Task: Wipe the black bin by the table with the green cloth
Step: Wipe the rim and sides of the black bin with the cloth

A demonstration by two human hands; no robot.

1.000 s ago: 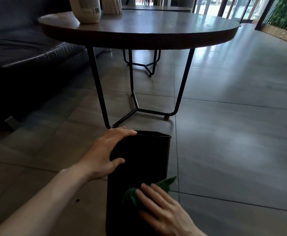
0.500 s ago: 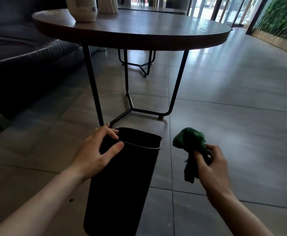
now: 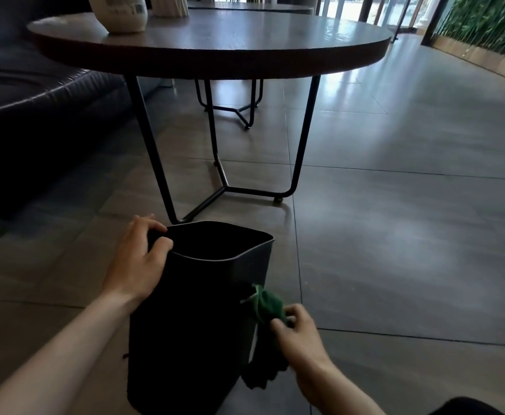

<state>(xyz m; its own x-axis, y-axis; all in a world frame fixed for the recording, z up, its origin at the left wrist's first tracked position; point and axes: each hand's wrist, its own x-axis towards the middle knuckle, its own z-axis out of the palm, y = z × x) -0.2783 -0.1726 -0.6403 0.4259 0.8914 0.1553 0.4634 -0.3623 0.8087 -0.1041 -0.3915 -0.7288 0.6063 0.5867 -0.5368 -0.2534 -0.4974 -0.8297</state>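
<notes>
One green cloth (image 3: 267, 307) in right hand (image 3: 300, 336).

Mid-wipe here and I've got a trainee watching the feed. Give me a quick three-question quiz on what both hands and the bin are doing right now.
1. True or false: the left hand grips the rim of the black bin.
2. Which side wall of the bin does the green cloth meet? A) the person's right side B) the person's left side C) the inside floor
3. Fill in: the bin stands on the tiled floor just in front of the round ____.

Key
1. True; fingers curl over the near-left corner of the rim.
2. A; the right hand presses the bunched cloth against the right outer wall.
3. table
</notes>
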